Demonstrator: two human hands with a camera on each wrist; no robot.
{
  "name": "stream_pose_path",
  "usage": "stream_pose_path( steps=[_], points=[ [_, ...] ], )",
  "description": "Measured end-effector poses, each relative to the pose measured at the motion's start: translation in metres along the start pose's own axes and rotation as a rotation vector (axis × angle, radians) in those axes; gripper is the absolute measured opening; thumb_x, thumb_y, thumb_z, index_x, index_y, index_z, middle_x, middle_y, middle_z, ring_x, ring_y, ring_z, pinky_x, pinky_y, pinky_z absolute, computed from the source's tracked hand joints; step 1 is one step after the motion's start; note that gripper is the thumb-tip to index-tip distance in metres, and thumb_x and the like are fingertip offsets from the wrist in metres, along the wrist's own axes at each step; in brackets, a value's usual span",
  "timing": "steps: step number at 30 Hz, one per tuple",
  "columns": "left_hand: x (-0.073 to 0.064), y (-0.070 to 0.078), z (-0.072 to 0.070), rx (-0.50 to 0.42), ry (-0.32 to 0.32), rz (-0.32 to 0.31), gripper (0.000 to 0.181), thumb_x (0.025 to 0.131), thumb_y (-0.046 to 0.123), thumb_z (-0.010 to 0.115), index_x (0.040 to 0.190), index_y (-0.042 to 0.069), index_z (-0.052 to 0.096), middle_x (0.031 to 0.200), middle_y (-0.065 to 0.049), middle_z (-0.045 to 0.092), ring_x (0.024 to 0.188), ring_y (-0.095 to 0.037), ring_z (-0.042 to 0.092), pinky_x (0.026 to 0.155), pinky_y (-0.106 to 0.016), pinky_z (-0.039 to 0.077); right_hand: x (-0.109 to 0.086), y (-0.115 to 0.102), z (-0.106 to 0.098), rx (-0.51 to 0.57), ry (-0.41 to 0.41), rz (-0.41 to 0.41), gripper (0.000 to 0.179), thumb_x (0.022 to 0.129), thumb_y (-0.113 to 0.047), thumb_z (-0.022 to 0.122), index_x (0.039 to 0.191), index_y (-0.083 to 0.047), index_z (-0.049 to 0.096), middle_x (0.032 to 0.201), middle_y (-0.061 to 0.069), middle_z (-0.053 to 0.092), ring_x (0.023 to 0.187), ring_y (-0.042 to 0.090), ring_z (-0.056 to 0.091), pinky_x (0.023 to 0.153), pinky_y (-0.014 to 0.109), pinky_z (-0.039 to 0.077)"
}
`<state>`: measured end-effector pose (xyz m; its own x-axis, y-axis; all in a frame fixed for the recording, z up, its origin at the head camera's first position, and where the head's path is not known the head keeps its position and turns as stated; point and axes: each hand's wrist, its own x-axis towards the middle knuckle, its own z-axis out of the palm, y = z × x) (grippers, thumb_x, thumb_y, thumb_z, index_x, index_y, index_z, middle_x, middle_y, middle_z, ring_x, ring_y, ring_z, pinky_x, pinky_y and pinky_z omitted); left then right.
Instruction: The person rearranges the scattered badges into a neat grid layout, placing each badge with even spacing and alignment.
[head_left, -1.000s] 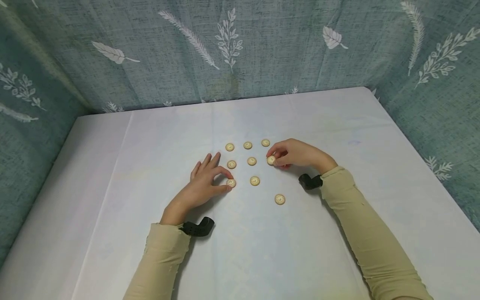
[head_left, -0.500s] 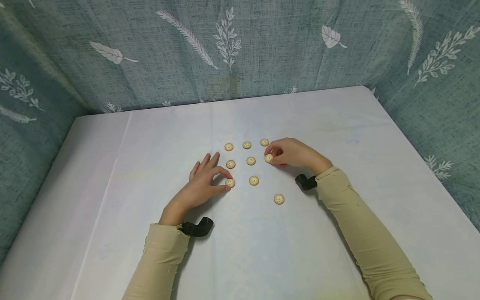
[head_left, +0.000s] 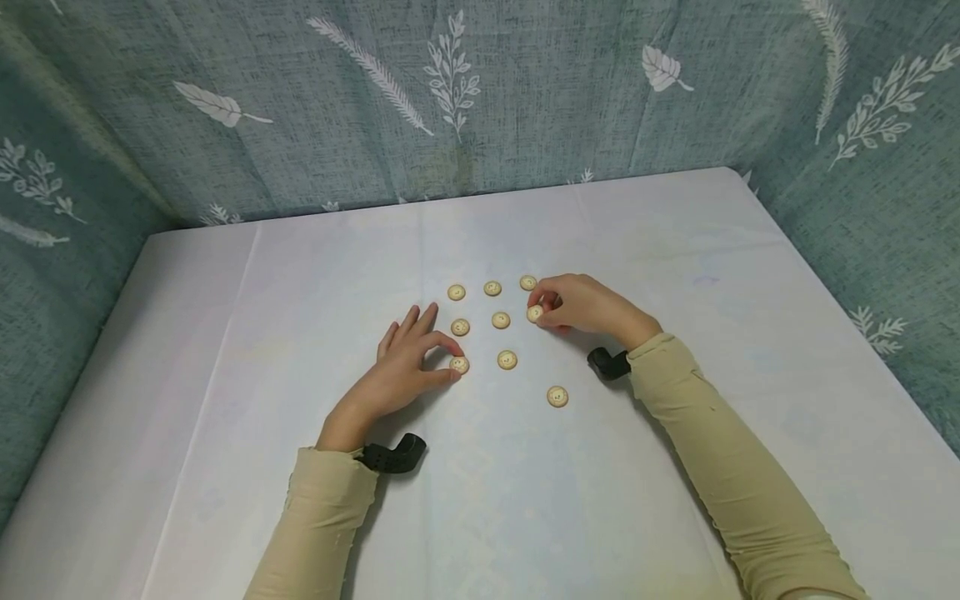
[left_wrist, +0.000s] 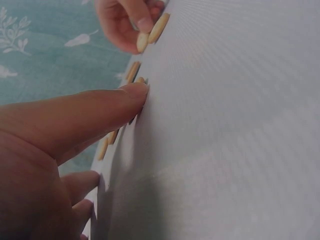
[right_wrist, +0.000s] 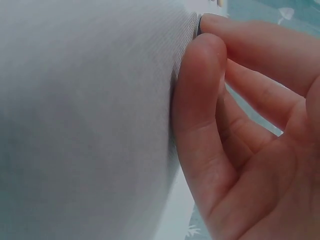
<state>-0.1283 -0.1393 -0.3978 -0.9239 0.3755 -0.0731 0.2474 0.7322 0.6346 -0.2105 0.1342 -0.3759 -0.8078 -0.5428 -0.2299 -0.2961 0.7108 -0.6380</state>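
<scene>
Round cream-coloured buttons lie in rough rows on the white table. My left hand [head_left: 405, 367] pinches the front-left button [head_left: 459, 365] between thumb and index finger, its other fingers spread out on the cloth. Between the thumb and index finger of my right hand [head_left: 588, 307] is another button [head_left: 535, 313], at the right end of the middle row. Beside it in that row are a middle button [head_left: 501, 320] and a left button [head_left: 460, 327]. In the right wrist view the right thumb [right_wrist: 200, 85] and fingers hide the held button.
The back row has a left button [head_left: 456, 292], a centre button [head_left: 492, 288] and a right button [head_left: 528, 283]. Nearer me lie a front-middle button [head_left: 507, 360] and a lone button [head_left: 557, 397] set off to the right. A patterned green curtain [head_left: 540, 108] borders the table [head_left: 480, 500].
My right hand has slid its button slightly left, closer to the middle-row buttons. The left hand stays in place with its button.
</scene>
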Motion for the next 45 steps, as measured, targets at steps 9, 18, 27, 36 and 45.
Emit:
stream_pose_path(
  steps=[9, 18, 27, 36, 45],
  points=[
    [-0.0007, 0.0011, -0.0008, 0.003, -0.004, -0.001, 0.019, 0.077, 0.033, 0.069, 0.093, 0.029, 0.06, 0.149, -0.007, 0.01, 0.135, -0.024, -0.005, 0.103, -0.046, -0.006, -0.0001, -0.0011, -0.0003, -0.003, -0.002, -0.011, 0.016, 0.082, -0.014, 0.063, 0.098, -0.014, 0.059, 0.067, 0.003, 0.053, 0.056, 0.016, 0.051, 0.06, 0.03, 0.037],
    [-0.0016, 0.0006, -0.0009, 0.008, -0.002, -0.003, 0.019, 0.077, 0.033, 0.069, 0.092, 0.029, 0.059, 0.149, -0.006, 0.01, 0.135, -0.023, -0.005, 0.103, -0.046, -0.006, -0.0005, -0.0024, 0.0, 0.001, 0.0, -0.007, 0.016, 0.082, -0.014, 0.063, 0.098, -0.013, 0.059, 0.067, 0.004, 0.053, 0.055, 0.017, 0.05, 0.058, 0.03, 0.037],
    [-0.0006, 0.0007, -0.0009, 0.004, -0.003, 0.001, 0.018, 0.077, 0.034, 0.068, 0.092, 0.029, 0.059, 0.149, -0.006, 0.009, 0.135, -0.023, -0.006, 0.103, -0.046, -0.006, 0.0003, -0.0015, 0.0003, -0.003, 0.009, 0.012, 0.017, 0.081, -0.014, 0.064, 0.098, -0.013, 0.058, 0.069, 0.003, 0.053, 0.056, 0.017, 0.05, 0.056, 0.029, 0.036],
    [0.0009, 0.0014, -0.001, 0.012, -0.003, -0.001, 0.018, 0.078, 0.035, 0.068, 0.092, 0.029, 0.059, 0.149, -0.007, 0.008, 0.135, -0.023, -0.006, 0.103, -0.046, -0.007, 0.0006, -0.0009, -0.0009, 0.0, 0.011, 0.017, 0.019, 0.081, -0.014, 0.064, 0.099, -0.013, 0.058, 0.07, 0.003, 0.053, 0.056, 0.016, 0.05, 0.056, 0.029, 0.036],
    [0.0005, 0.002, -0.0001, 0.014, -0.006, 0.002, 0.018, 0.077, 0.034, 0.068, 0.092, 0.028, 0.059, 0.149, -0.007, 0.009, 0.135, -0.024, -0.005, 0.103, -0.046, -0.006, -0.0003, -0.0002, 0.0006, -0.016, 0.017, 0.022, 0.018, 0.081, -0.014, 0.064, 0.098, -0.013, 0.058, 0.069, 0.003, 0.053, 0.056, 0.017, 0.049, 0.055, 0.029, 0.036]
  ],
)
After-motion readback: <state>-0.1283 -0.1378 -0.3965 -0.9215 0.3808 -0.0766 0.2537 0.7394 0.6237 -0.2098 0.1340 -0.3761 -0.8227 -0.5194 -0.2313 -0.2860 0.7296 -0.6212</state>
